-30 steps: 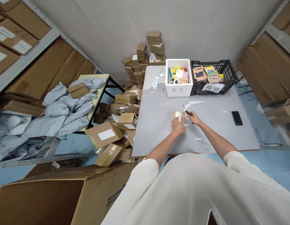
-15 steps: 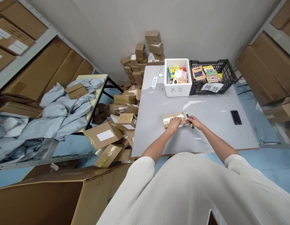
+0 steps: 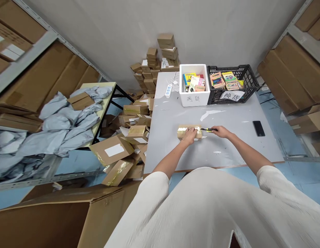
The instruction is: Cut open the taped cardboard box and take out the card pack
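A small brown box point(image 3: 182, 132) with shiny tape lies on the grey table point(image 3: 165, 151). My left hand point(image 3: 190, 135) rests on top of the box, its fingers over the tape. My right hand point(image 3: 221, 131) is closed round a yellow and black utility knife point(image 3: 209, 130). The knife lies nearly level, pointing left, with its tip at the right end of the box. Whether the blade touches the tape is too small to tell.
At the table's back stand a white foam box point(image 3: 194, 100) and a black crate point(image 3: 246, 93), both with books. A phone point(image 3: 258, 128) lies at right, a power strip point(image 3: 168, 91) at back left. Cartons point(image 3: 115, 150) pile up left of the table.
My right hand has turned the knife from upright and angled to nearly level, bringing its tip to the box's right end. My left hand stays on the box.
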`<act>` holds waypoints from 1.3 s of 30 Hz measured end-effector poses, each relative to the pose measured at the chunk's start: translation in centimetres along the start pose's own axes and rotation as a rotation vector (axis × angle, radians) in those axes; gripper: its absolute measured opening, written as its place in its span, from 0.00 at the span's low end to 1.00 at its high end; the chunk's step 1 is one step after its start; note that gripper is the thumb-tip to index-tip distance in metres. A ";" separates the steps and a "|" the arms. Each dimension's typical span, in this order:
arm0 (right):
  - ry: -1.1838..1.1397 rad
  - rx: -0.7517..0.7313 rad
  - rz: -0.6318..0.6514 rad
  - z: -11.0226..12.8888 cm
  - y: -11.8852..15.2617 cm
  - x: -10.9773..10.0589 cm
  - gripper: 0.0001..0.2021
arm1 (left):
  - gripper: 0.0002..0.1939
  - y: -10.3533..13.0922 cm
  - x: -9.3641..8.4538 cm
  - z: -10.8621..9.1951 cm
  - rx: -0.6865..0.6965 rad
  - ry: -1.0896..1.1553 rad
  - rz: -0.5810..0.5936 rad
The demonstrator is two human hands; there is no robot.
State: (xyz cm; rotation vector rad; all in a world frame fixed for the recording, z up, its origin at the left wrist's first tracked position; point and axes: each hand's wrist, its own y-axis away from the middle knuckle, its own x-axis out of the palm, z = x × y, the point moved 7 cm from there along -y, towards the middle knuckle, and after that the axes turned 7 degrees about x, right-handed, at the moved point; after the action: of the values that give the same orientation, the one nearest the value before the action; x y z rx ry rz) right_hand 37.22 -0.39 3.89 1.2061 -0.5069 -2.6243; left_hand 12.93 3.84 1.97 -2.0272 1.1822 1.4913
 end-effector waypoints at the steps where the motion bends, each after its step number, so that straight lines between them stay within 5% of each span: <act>1: 0.047 -0.004 -0.009 0.1 -0.3 0.0 0.13 | 0.34 0.1 0.0 0.0 0.003 0.031 -0.015; 12: 0.120 -0.058 -0.038 1.1 -3.3 1.7 0.14 | 0.34 0.5 0.3 0.0 0.005 0.055 -0.024; 23: -0.082 0.115 0.218 -1.6 -1.0 2.1 0.14 | 0.32 0.6 -0.2 0.3 0.006 0.053 -0.012; 30: -0.409 0.260 0.082 -2.7 1.4 1.7 0.16 | 0.26 0.3 -2.8 0.5 -0.048 0.139 -0.241; 39: -0.031 0.017 -0.080 1.1 3.8 1.9 0.16 | 0.30 -1.5 -1.7 1.1 -0.162 0.102 -0.173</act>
State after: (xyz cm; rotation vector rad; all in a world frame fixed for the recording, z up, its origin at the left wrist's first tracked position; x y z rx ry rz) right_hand 35.34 -4.26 4.77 1.2167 -0.4973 -2.7144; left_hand 13.29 6.12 2.82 -2.2729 0.9212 1.4552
